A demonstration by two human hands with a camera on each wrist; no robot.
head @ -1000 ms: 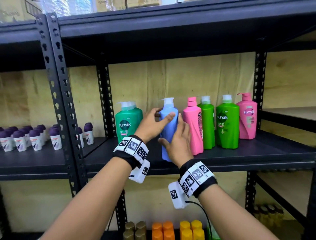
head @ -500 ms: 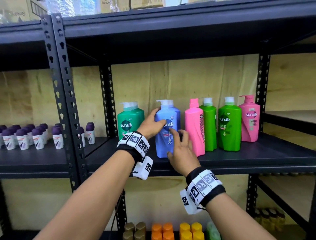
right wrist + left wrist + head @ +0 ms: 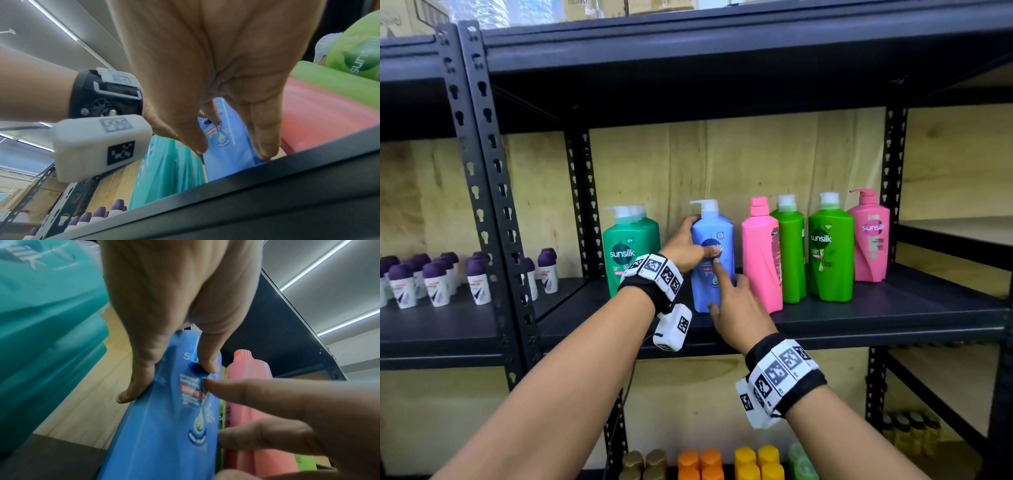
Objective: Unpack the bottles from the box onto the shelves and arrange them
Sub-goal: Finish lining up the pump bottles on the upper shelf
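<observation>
On the shelf (image 3: 893, 318), a teal bottle (image 3: 631, 250) stands leftmost; the left hand (image 3: 685, 251) grips the upright blue bottle (image 3: 714, 236) just beside it, while the right hand (image 3: 739, 308) touches its front with straight fingers, open; a pink bottle (image 3: 762, 253) stands right

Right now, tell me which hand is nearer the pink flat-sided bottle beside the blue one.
Right. The right hand sits just beside the pink flat-sided bottle; the left hand holds the blue bottle's far side.
</observation>
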